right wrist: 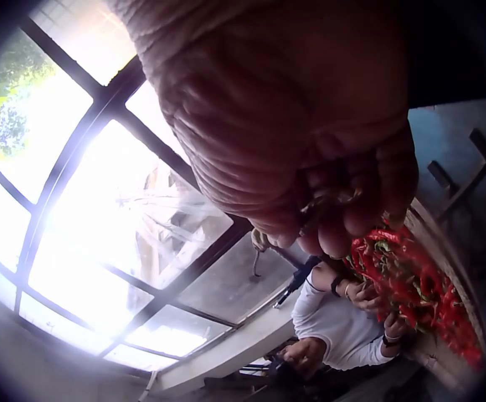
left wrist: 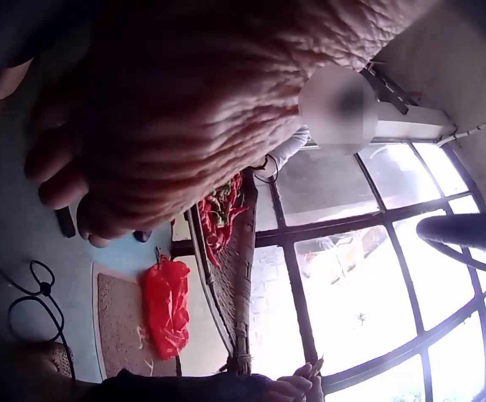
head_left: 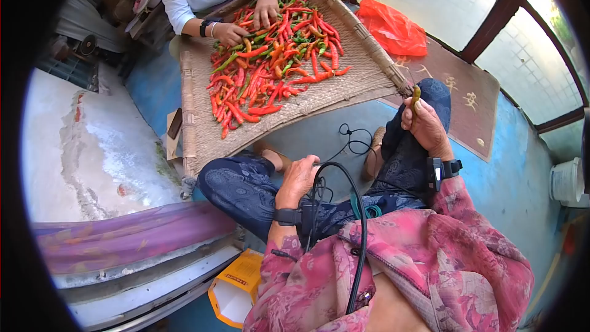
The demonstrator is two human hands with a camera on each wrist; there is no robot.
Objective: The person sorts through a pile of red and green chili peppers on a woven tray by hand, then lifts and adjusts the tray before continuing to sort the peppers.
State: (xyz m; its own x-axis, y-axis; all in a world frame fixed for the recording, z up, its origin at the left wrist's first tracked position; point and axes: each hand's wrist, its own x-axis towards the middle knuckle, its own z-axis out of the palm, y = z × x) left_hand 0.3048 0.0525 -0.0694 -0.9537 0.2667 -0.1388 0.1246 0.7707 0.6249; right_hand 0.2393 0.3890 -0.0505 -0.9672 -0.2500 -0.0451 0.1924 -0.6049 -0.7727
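My right hand [head_left: 425, 124] pinches a brownish-green pepper [head_left: 416, 99] upright between thumb and fingers, just beyond the near right corner of a woven tray [head_left: 332, 95]. In the right wrist view its fingers [right wrist: 362, 205] curl in toward the palm. My left hand [head_left: 297, 179] hovers over my lap, fingers loosely bent, beside a black cable; no held thing is clear. Many red and green peppers [head_left: 264, 67] lie heaped on the tray, where another person's two hands [head_left: 266, 11] [head_left: 229, 33] touch them.
A red plastic bag [head_left: 390, 27] lies right of the tray, by a brown mat [head_left: 470, 107]. The black cable [head_left: 362, 233] loops over my lap toward the floor. A yellow box [head_left: 236, 283] stands at lower left, a white bucket [head_left: 566, 181] at far right. Windows line the right side.
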